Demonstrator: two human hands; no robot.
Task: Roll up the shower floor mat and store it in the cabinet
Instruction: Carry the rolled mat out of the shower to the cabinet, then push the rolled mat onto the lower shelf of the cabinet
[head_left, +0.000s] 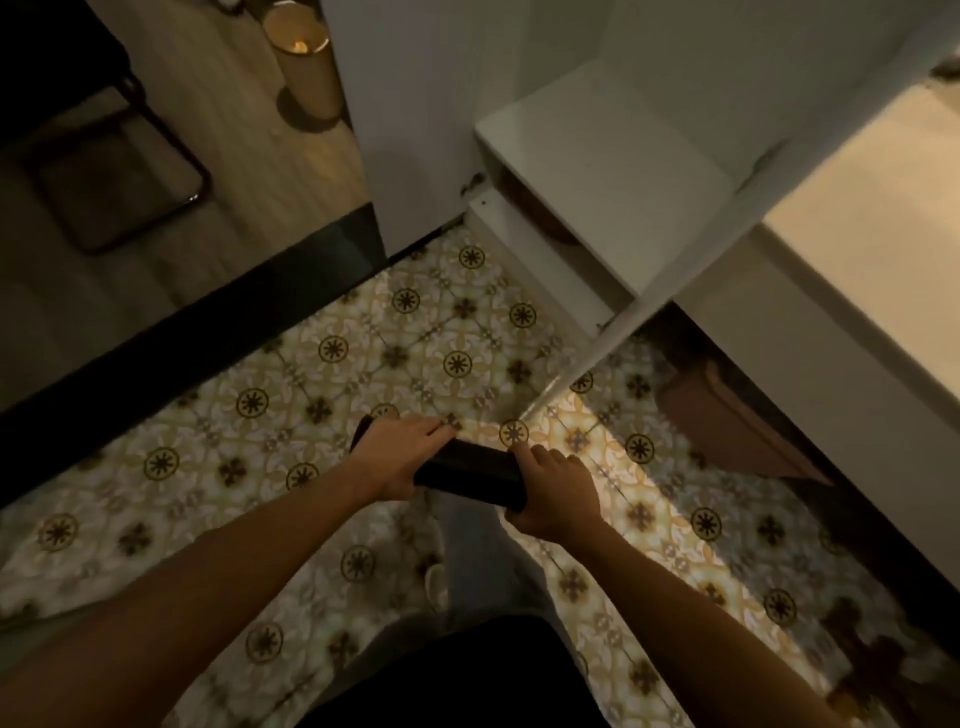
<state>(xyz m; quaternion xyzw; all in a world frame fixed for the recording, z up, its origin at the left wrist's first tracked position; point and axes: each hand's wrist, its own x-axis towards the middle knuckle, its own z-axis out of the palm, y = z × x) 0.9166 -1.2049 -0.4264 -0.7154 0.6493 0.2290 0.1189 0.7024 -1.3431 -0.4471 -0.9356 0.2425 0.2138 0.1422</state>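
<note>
Over patterned tile (332, 364), we gripped the rolled mat (467, 475) with left hand (400, 457) and right hand (556, 493) closed; keeping it tight should ease entry into the cabinet (597, 171)

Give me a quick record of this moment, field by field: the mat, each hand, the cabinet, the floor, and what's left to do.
mat: dark rolled mat, already rolled, held above the floor
left hand: left hand gripping the mat's left end
right hand: right hand gripping the mat's right end
cabinet: white cabinet, door open, shelf visible inside
floor: patterned tile floor
remaining: mat not yet in the cabinet
</note>
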